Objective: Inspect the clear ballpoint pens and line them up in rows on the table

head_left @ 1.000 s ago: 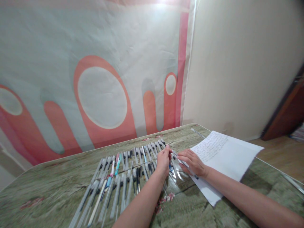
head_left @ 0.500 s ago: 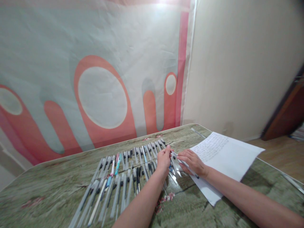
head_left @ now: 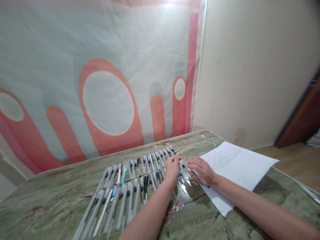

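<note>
My left hand (head_left: pixel 173 167) is closed, with its thumb and fingers on the upper end of a slim pen (head_left: pixel 185 163). My right hand (head_left: pixel 203 170) has its fingers wrapped round the lower part of the same pen, whose dark tip shows below the palm. Both hands are over the right end of several pens (head_left: pixel 122 196) laid in two slanting rows. Most pens are clear with black parts; a few are pink, teal or cream. Beside my right hand, a white sheet (head_left: pixel 240 166) with handwriting on its upper left lies on the table.
The table (head_left: pixel 50 196) has a green-brown wood pattern with printed pink flowers. A single clear pen (head_left: pixel 209 140) lies near the far right corner. Another thin clear item (head_left: pixel 308 192) is at the right edge. A patterned curtain (head_left: pixel 57 43) hangs behind.
The top edge of the sheet has sunk slightly. Both hands and the pen have hardly moved.
</note>
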A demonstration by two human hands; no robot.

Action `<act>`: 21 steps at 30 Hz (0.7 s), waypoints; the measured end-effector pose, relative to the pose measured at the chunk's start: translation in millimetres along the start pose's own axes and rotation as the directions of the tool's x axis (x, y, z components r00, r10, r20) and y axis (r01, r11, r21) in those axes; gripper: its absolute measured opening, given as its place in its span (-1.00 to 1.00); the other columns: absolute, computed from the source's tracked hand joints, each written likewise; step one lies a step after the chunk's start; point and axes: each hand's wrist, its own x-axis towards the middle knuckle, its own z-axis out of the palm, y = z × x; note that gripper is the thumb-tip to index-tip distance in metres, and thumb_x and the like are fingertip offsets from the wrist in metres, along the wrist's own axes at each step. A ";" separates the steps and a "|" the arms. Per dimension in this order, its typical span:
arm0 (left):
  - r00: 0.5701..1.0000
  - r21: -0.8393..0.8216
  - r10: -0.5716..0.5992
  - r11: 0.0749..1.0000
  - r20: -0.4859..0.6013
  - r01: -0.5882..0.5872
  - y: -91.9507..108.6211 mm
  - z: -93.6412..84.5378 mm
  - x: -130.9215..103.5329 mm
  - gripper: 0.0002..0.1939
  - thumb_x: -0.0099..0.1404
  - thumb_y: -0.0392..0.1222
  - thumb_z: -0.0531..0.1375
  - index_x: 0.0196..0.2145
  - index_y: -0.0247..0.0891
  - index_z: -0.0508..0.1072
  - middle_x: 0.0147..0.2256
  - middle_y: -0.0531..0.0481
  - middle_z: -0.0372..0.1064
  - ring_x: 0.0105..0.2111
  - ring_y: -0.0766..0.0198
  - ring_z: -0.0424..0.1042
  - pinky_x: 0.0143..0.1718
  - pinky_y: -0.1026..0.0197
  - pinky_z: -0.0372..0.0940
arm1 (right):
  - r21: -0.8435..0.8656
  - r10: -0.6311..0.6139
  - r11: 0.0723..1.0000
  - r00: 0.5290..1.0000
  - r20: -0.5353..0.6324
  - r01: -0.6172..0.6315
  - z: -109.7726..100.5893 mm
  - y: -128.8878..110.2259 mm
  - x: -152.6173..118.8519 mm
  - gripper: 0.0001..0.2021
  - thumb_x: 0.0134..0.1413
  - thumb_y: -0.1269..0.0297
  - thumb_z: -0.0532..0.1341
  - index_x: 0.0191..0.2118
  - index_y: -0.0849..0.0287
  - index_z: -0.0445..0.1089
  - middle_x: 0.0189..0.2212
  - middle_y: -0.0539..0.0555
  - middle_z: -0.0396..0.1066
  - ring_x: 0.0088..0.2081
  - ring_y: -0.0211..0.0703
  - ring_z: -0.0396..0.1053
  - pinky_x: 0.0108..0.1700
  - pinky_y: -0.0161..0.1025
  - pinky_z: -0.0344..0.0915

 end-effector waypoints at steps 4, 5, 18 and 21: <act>1.000 0.007 0.016 1.000 0.001 -0.016 -0.3 0.0 0.4 -0.49 0.00 0.20 0.06 -0.49 -0.39 0.42 -0.68 0.11 0.08 -0.64 0.45 0.03 -0.58 0.37 -0.03 | -0.004 -0.005 1.000 1.000 -0.002 0.005 -1.4 -0.5 1.2 -0.71 -0.06 0.43 0.09 -0.13 0.18 0.20 -0.28 0.15 0.34 -0.25 -0.15 0.29 -0.26 -0.14 0.22; 1.000 0.008 0.019 1.000 0.004 -0.019 -0.1 0.0 0.2 -0.49 0.01 0.20 0.06 -0.49 -0.39 0.41 -0.68 0.11 0.08 -0.64 0.46 0.02 -0.58 0.37 -0.03 | -0.005 -0.007 1.000 1.000 -0.005 0.007 -1.8 -0.7 1.5 -0.71 -0.06 0.43 0.09 -0.13 0.18 0.20 -0.28 0.15 0.34 -0.25 -0.15 0.29 -0.27 -0.14 0.22; 0.999 0.024 0.053 0.998 0.009 -0.053 2.3 -0.6 -1.5 -0.52 0.03 0.17 0.06 -0.51 -0.39 0.40 -0.68 0.11 0.08 -0.63 0.45 0.03 -0.56 0.37 -0.02 | 0.013 0.016 1.000 1.000 -0.006 -0.016 -1.9 -0.8 0.1 -0.73 -0.04 0.40 0.08 -0.14 0.18 0.22 -0.29 0.14 0.35 -0.24 -0.15 0.29 -0.26 -0.14 0.22; 0.998 0.042 0.070 0.997 0.006 -0.070 2.5 -0.7 -1.4 -0.51 0.02 0.17 0.06 -0.51 -0.39 0.41 -0.68 0.11 0.07 -0.63 0.45 0.02 -0.56 0.37 -0.03 | 0.018 0.019 1.000 1.000 -0.012 -0.019 -1.6 -0.8 0.4 -0.73 -0.04 0.40 0.08 -0.14 0.18 0.22 -0.29 0.14 0.35 -0.25 -0.16 0.29 -0.26 -0.15 0.22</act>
